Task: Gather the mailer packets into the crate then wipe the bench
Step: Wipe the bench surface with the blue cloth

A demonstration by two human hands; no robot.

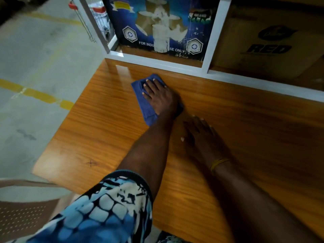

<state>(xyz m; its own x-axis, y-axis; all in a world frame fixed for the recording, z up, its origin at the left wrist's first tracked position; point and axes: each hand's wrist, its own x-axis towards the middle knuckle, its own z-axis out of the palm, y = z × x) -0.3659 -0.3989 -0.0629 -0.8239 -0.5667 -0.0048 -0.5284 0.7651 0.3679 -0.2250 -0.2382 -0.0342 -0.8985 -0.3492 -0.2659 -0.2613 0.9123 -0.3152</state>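
A folded blue cloth (pixel 147 106) lies on the glossy wooden bench (pixel 98 130) near its far left part. My left hand (pixel 157 95) presses flat on the cloth with fingers spread, pointing toward the shelf. Just to the right and nearer me, my right hand (pixel 201 137) rests palm down on the bare bench top, fingers straight, with a yellow band at the wrist. No mailer packets and no crate are in view.
A white-framed shelf (pixel 157 63) borders the bench's far edge, holding a blue printed box (pixel 161 23) and a cardboard box marked RED (pixel 266 41). The concrete floor with yellow lines (pixel 35 93) lies left. A brown perforated chair (pixel 22 220) stands at bottom left.
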